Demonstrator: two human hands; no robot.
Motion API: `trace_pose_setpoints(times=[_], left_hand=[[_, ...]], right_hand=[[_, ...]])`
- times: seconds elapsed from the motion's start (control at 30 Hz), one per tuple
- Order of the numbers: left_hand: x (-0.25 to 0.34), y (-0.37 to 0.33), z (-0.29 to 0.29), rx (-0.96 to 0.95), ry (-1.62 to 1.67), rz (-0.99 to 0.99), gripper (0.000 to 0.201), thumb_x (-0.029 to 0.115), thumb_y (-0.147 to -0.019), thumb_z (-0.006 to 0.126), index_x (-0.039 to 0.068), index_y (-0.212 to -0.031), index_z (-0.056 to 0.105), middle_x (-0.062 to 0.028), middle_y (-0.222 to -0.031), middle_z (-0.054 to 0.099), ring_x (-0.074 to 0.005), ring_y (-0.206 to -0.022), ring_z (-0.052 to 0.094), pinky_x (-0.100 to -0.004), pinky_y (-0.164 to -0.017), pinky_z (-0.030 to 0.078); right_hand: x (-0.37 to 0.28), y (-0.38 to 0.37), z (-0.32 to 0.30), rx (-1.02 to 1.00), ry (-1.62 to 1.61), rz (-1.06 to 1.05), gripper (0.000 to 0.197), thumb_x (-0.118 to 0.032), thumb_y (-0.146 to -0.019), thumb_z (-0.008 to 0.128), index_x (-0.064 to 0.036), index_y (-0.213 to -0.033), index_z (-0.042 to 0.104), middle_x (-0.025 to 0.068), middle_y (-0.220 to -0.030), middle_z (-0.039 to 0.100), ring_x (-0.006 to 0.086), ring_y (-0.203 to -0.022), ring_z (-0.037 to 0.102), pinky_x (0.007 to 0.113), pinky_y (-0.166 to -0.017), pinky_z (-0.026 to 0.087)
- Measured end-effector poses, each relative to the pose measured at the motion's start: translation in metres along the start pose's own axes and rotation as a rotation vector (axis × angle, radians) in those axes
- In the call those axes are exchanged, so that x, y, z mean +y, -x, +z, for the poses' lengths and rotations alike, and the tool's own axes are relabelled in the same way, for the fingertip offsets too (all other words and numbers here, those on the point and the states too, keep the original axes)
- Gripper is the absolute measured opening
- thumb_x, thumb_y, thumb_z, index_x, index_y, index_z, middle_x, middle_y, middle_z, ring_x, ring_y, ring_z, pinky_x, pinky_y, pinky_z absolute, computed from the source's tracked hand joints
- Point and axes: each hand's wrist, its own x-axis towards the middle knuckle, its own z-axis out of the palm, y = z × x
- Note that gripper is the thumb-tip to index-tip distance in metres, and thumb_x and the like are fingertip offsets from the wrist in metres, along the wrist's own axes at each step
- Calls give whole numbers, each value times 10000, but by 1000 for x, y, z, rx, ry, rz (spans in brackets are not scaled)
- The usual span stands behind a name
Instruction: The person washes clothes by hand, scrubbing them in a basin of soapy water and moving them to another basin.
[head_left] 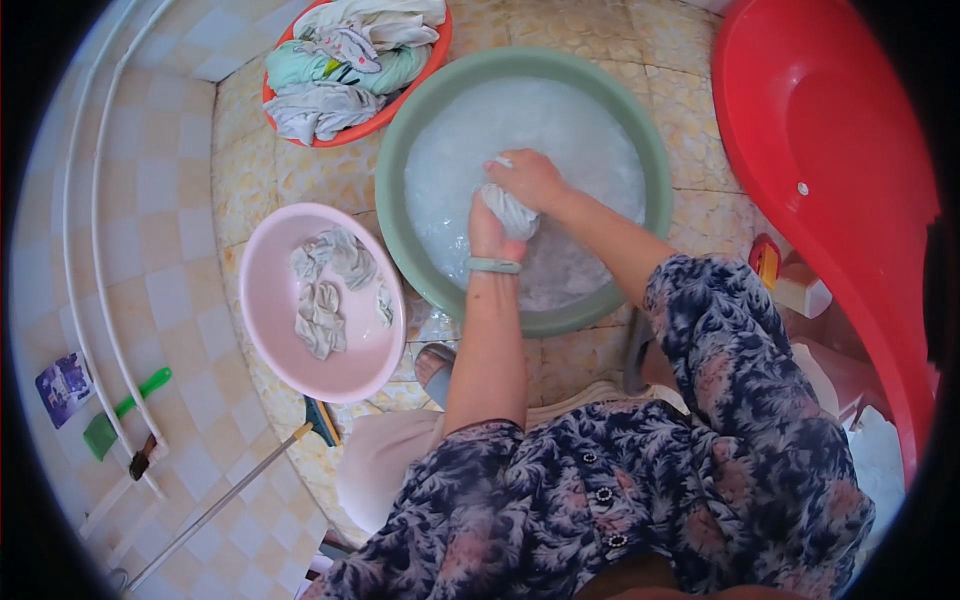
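A wide green basin (394,235) of cloudy, sudsy water stands in front of me. Over its middle, both my hands grip a bunched white cloth (511,213). My left hand (487,228) is closed around the cloth from the near side, below a pale bangle (494,265) on the wrist. From the right, my right hand (530,181) closes over the cloth's upper end, with a bit of white showing by its fingers. What kind of garment the cloth is, I cannot tell. Whether the hands touch the water is also unclear.
A pink basin (270,340) with several wet pale cloths stands at the left. Behind it, an orange-red basin (440,55) holds piled laundry. A large red plastic tub (740,110) curves along the right. White pipes, a green brush (127,407) and a long-handled squeegee (230,497) line the left wall.
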Motion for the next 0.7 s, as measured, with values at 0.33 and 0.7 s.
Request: trace_pose_setpoints(times=[0.33,0.7], left_hand=[[-2,-18,-50,-717,140,-228,306,320,-887,378,84,-955,561,-85,-948,593,-219,-894,563,-345,-804,456],[5,8,-4,141,-102,-25,244,255,-897,414,49,-958,530,-59,-897,568,-179,-811,573,-316,-700,479]], right_hand=[[-13,27,5,61,26,-255,302,-348,-818,514,-72,-865,627,139,-852,627,311,-796,592,403,-722,474],[-18,21,1,107,77,-348,184,-241,-836,472,-95,-906,559,171,-784,611,352,-755,591,424,-653,466]])
